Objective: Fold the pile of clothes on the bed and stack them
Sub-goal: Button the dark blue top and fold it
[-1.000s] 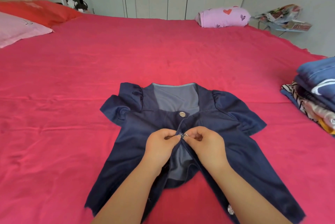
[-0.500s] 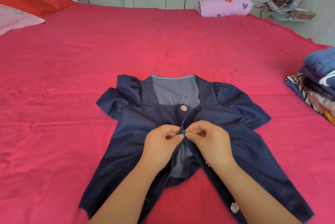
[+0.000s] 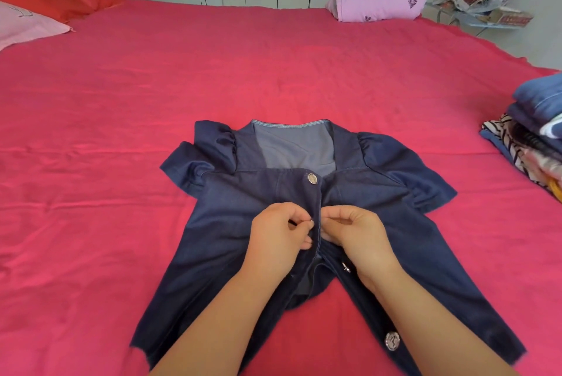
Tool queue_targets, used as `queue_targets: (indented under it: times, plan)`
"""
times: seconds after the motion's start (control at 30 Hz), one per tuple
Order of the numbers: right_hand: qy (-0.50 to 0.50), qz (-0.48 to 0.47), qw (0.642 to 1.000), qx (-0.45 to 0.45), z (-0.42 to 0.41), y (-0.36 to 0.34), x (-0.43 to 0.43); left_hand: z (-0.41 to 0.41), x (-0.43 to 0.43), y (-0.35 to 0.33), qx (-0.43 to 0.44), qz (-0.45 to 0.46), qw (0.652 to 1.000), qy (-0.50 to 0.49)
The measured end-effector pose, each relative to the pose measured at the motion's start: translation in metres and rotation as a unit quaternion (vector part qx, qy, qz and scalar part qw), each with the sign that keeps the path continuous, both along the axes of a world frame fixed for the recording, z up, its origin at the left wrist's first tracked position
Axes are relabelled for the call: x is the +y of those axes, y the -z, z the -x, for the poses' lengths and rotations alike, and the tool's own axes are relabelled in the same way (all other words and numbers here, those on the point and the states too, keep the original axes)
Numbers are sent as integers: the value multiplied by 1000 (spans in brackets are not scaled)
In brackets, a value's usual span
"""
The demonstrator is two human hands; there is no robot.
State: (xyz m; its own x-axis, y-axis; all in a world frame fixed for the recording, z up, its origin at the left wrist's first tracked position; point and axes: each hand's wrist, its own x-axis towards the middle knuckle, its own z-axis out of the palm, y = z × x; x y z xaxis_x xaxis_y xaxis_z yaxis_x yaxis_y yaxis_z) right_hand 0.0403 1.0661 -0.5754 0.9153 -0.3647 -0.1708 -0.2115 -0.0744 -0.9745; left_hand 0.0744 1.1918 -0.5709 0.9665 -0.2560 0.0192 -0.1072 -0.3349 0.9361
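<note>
Wide open bedspread point(image 3: 273, 71) left and ahead of the jacket point(image 3: 237, 223); folded stack point(image 3: 535, 132) crowds the right edge.

Dark navy top point(image 3: 231, 223) beneath the left hand point(image 3: 278, 234) and right hand point(image 3: 357, 234), its lining point(image 3: 296, 150) a paler grey-blue just beyond them. Silver button point(image 3: 312, 178) past the fingers. Hot pink bedsheet point(image 3: 121, 101) all around. Far beyond the right hand, a lilac bundle point(image 3: 377, 3) with red hearts; off to its right, a stack point(image 3: 535, 132) in blues and black-and-white stripes.
</note>
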Motion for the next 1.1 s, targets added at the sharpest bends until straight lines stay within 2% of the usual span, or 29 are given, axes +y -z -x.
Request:
queue_targets:
  times: [0.07,0.2,0.33,0.4,0.5,0.6,0.67,0.7,0.77,0.87,1.0,1.1]
  plan:
    - [-14,-61,998,12,-1,0,-2,2,-2,5,-65,-48,997,-3]
    - [-7,-28,999,18,-4,5,-1,5,-3,12,-153,-111,982,-1]
    - [32,-68,997,25,-7,9,0,4,-3,13,-196,-153,969,1]
    - [23,-89,995,25,-7,9,-1,4,-4,13,-135,-110,985,-4]
    - [-3,-76,997,7,-6,7,1,-3,-3,7,63,23,997,-33]
    - [-1,33,999,12,-7,9,3,-8,-1,-5,239,140,960,-35]
    - [-20,48,998,26,-4,4,4,-8,0,-14,286,171,943,-25]
    - [-37,45,998,35,-1,-1,2,-6,1,-16,279,157,947,-15]
    - [-74,78,993,51,8,-12,-4,0,2,-15,206,74,976,1]
    - [-127,281,949,64,30,-25,-16,15,15,-15,36,-79,996,18]
    - [-157,432,886,55,58,-25,-17,42,35,-11,-113,-257,955,101]
    - [-145,511,847,32,69,-21,-12,55,40,-11,-182,-333,920,98]
